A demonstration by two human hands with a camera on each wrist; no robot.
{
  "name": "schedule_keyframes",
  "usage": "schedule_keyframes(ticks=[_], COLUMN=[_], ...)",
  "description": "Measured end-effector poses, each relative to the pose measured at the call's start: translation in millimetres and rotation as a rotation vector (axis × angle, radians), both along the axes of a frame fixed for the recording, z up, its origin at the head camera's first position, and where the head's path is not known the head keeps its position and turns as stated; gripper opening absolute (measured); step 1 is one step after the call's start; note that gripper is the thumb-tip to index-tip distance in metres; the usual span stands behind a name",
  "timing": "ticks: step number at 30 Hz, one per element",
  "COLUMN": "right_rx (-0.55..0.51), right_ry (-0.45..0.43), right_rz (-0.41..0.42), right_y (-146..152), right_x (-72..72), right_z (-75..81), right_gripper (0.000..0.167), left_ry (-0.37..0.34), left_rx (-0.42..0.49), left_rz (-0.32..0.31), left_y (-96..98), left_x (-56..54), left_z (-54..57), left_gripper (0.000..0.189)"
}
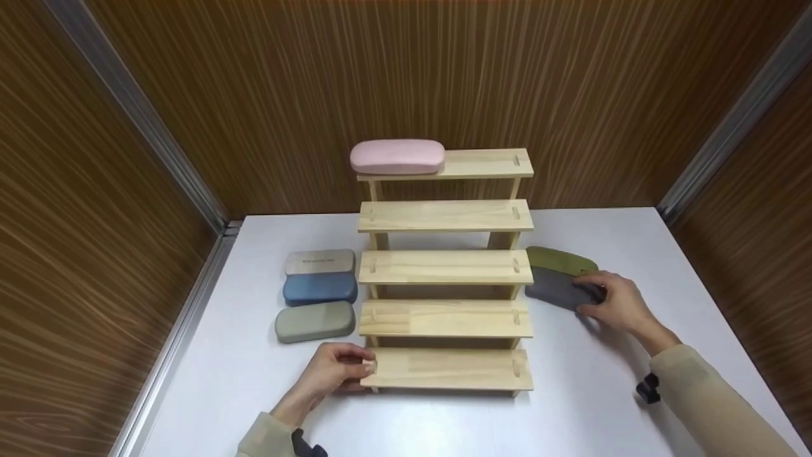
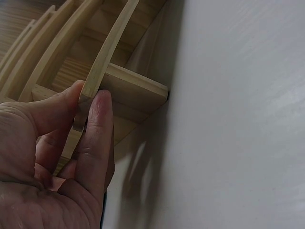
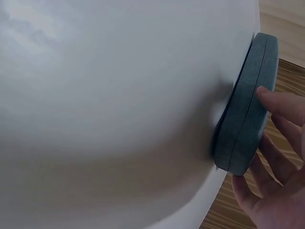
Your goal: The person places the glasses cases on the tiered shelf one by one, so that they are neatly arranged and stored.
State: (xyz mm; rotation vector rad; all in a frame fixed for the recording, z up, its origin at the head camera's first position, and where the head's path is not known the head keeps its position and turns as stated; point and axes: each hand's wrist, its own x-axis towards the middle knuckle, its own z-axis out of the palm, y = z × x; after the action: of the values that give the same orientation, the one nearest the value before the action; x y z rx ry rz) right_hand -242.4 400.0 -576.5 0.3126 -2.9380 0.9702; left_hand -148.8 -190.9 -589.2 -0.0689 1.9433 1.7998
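A stepped wooden display rack [image 1: 447, 266] with several shelf boards stands mid-table. My left hand [image 1: 336, 368] pinches the left end of its lowest board [image 1: 444, 369]; the left wrist view shows thumb and fingers on both faces of that board [image 2: 102, 62]. To the right of the rack, my right hand [image 1: 618, 303] grips the end of a dark grey glasses case [image 1: 552, 285], which looks blue-grey in the right wrist view, thumb on its side [image 3: 248, 105]. An olive green glasses case [image 1: 561, 259] lies right behind it. On the top board's left half rests a pink glasses case [image 1: 397, 157].
Left of the rack lie three more glasses cases: light grey [image 1: 320, 261], blue [image 1: 320, 289] and grey-green [image 1: 315, 322]. Wood-grain panels [image 1: 444, 76] enclose the white table [image 1: 216, 381] at the back and both sides.
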Motion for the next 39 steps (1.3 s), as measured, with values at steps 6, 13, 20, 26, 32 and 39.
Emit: schedule_keyframes(ticks=[6, 13, 20, 26, 32, 39], right_rx=[0.044, 0.083, 0.090, 0.080, 0.091, 0.083], right_ry=[-0.002, -0.037, -0.056, -0.063, -0.015, 0.103], right_rz=[-0.010, -0.022, -0.023, -0.005, 0.004, 0.004], right_y=[-1, 0, 1, 1, 5, 9], right_x=[2.6, 5.9, 8.1, 10.6, 10.8, 10.2], right_z=[-2.2, -4.1, -1.9, 5.3, 14.1, 26.8], right_gripper=[0.054, 0.058, 0.056, 0.052, 0.048, 0.045], left_ry=[-0.001, 0.008, 0.010, 0.013, 0.018, 0.023], left_rx=[0.003, -0.021, -0.030, -0.013, -0.003, -0.015], left_rz=[-0.003, -0.016, -0.011, -0.010, -0.011, -0.020], left_y=[0.0, -0.4, 0.7, 0.2, -0.7, -1.3], left_x=[0.1, -0.7, -0.4, 0.3, 0.6, -0.4], left_z=[-0.8, -2.7, -2.5, -2.0, -2.4, -2.3], left_gripper=[0.034, 0.033, 0.034, 0.035, 0.034, 0.035])
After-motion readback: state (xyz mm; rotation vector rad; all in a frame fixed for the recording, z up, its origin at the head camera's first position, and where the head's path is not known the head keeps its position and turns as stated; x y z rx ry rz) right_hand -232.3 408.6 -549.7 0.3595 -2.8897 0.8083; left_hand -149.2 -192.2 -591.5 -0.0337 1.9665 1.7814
